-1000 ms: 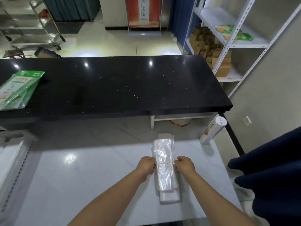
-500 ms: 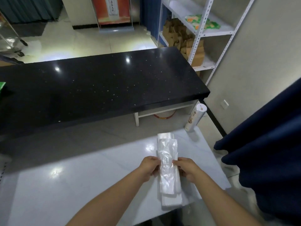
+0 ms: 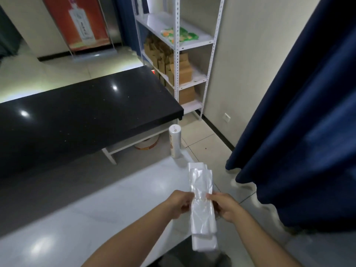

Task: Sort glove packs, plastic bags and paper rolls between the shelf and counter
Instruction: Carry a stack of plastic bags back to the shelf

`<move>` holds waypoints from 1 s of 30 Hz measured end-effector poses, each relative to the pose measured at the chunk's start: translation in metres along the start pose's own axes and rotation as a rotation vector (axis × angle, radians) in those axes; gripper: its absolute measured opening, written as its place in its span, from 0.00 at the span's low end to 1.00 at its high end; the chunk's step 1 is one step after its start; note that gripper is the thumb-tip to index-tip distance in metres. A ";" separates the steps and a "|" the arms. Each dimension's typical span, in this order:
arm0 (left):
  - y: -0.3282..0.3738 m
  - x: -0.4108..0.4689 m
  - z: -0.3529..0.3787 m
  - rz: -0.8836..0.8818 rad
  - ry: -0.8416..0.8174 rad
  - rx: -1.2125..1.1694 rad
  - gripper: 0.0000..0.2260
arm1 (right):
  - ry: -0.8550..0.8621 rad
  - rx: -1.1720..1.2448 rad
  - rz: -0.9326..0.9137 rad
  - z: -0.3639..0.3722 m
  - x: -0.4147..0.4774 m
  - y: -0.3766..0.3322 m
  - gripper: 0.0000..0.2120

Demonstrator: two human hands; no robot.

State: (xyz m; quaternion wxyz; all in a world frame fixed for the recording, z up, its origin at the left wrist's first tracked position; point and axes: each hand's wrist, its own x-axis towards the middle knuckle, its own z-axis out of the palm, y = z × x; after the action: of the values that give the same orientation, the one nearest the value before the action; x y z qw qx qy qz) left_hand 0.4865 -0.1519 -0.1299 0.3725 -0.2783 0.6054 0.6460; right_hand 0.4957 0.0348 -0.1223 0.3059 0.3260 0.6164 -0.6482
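Note:
A long bundle of clear plastic bags (image 3: 201, 214) hangs in the air over the right end of the white counter (image 3: 81, 214). My left hand (image 3: 179, 204) grips its left side at the middle and my right hand (image 3: 224, 206) grips its right side. A paper roll (image 3: 175, 141) stands upright at the counter's far right corner. On the white metal shelf (image 3: 177, 45) beyond, green glove packs (image 3: 180, 35) lie on the upper board.
A black counter (image 3: 81, 112) stretches across the left middle. Brown cardboard boxes (image 3: 169, 62) fill the lower shelf boards. A dark blue curtain (image 3: 300, 122) hangs close on the right. Tiled floor lies between the curtain and the shelf.
Both hands have lifted the bag bundle off the white counter and carried it right. The view has swung right toward the shelf; the glove pack on the black counter has left the frame.

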 end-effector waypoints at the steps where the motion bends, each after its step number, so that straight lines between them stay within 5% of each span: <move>1: 0.003 0.002 0.016 -0.003 -0.006 0.002 0.01 | -0.004 0.006 -0.001 -0.016 0.001 -0.003 0.08; 8: 0.036 0.022 0.139 -0.019 -0.054 -0.051 0.05 | 0.023 -0.036 -0.021 -0.134 0.020 -0.031 0.11; 17: 0.075 0.072 0.231 -0.125 -0.051 -0.153 0.26 | 0.116 0.065 0.055 -0.232 0.046 -0.083 0.11; 23: 0.108 0.120 0.248 -0.184 -0.051 -0.217 0.27 | 0.082 0.071 0.129 -0.262 0.087 -0.119 0.25; 30: 0.153 0.187 0.256 -0.209 -0.075 -0.300 0.25 | 0.078 0.029 0.194 -0.273 0.145 -0.182 0.22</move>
State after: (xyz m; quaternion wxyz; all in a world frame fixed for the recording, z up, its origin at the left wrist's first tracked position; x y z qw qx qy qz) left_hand 0.2786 0.1302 -0.1652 0.4142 -0.3678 0.4556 0.6968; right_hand 0.2756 0.3178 -0.1366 0.3380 0.4135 0.5839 -0.6114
